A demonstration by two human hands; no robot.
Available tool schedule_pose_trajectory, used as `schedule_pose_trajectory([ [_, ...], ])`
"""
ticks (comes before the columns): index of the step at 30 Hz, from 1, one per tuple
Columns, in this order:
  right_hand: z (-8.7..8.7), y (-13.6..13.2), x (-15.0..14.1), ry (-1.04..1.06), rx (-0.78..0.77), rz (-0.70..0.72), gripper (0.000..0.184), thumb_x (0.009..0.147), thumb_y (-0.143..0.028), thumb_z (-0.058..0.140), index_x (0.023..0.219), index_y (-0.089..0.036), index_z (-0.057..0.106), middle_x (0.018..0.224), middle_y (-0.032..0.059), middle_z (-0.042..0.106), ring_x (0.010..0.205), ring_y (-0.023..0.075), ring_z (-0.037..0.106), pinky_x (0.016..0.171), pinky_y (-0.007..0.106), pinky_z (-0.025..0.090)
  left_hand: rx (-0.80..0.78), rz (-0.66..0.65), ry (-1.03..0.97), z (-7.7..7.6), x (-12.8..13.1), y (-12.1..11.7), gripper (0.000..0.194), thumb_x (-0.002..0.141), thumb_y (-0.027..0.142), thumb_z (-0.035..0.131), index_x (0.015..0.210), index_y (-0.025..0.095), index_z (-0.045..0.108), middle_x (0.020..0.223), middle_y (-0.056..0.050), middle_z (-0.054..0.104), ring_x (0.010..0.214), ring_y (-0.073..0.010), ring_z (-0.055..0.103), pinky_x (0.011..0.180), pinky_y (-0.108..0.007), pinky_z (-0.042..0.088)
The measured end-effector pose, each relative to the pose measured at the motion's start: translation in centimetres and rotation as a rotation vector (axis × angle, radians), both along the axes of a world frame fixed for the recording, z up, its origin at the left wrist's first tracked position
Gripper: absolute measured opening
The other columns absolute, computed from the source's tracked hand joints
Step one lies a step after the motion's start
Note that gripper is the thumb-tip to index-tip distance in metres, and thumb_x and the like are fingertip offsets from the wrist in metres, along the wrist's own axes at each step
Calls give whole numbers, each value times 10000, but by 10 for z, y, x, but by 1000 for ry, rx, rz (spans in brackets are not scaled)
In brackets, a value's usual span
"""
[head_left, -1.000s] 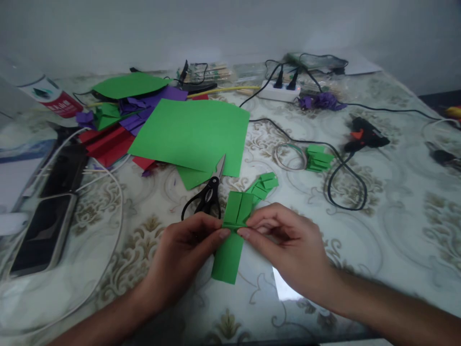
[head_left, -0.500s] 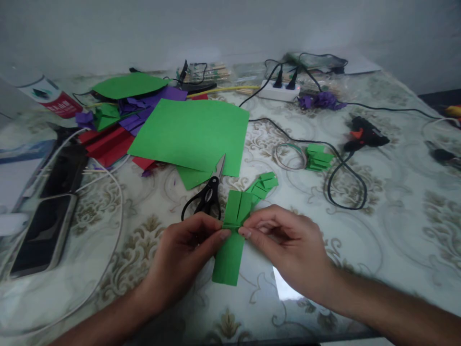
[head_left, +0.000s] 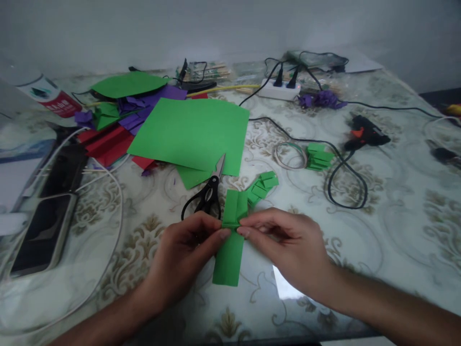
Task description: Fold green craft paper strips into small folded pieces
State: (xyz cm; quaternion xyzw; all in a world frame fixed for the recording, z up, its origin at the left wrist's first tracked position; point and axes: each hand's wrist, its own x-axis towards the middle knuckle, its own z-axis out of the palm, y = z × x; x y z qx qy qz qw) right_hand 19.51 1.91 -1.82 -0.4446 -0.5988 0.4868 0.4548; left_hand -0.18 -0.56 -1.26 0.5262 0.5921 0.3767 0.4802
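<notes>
A long green paper strip (head_left: pixel 228 259) lies on the patterned table, its far end folded into pleats. My left hand (head_left: pixel 182 257) pinches the strip's left edge at the fold. From the other side my right hand (head_left: pixel 286 247) pinches the right edge, fingertips almost meeting the left ones. Black scissors (head_left: pixel 206 196) lie just beyond my left hand. A small pleated green piece (head_left: pixel 262 185) rests beyond my right hand.
A large green sheet (head_left: pixel 192 132) lies mid-table over red and purple paper (head_left: pixel 108 142). A phone (head_left: pixel 41 230) and cables are at the left. A glue gun (head_left: pixel 365 134), its black cord, a folded green stack (head_left: pixel 319 156) and a power strip (head_left: pixel 279 90) sit at the right and back.
The upright folded part of the strip has narrowed, pressed closer together between my fingertips. Both hands have stayed in place.
</notes>
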Motion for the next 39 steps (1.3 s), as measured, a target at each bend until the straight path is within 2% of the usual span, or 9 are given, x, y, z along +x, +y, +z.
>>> schedule_pose_trajectory([
  [8, -2, 0, 0, 58, -52, 37, 82, 832, -146, 805, 852, -217, 769, 761, -18, 778, 687, 103, 735, 652, 162, 598, 30, -43, 13, -2, -2, -3, 129, 882, 290, 748, 792, 199, 737, 705, 24, 726, 633, -109, 639, 576, -170, 496],
  [12, -3, -1, -1, 141, -85, 27, 128, 825, -145, 809, 862, -228, 720, 770, -19, 744, 708, 120, 719, 677, 214, 600, 39, -60, -5, -3, -2, -4, 123, 891, 287, 744, 803, 203, 734, 712, 28, 726, 635, -108, 643, 568, -169, 492],
  [19, -3, -2, -3, 182, -162, 14, 216, 822, -174, 813, 840, -226, 605, 679, -48, 627, 624, 107, 602, 591, 222, 505, -7, -69, -31, -4, -2, -3, 145, 906, 302, 726, 804, 199, 719, 704, 27, 713, 625, -103, 619, 567, -170, 488],
  [29, -5, -1, -3, 153, -149, 44, 212, 841, -243, 812, 882, -234, 605, 713, -38, 644, 665, 127, 648, 638, 247, 556, -10, -70, -25, -3, -1, -5, 151, 895, 301, 733, 795, 191, 706, 688, 27, 699, 611, -97, 600, 544, -166, 462],
  [39, -1, -2, -4, 135, -139, 14, 230, 817, -168, 805, 797, -227, 584, 667, -57, 573, 609, 105, 561, 573, 222, 476, -18, -66, -38, -7, -1, -4, 147, 873, 307, 760, 801, 192, 703, 685, 28, 699, 601, -100, 611, 548, -169, 476],
])
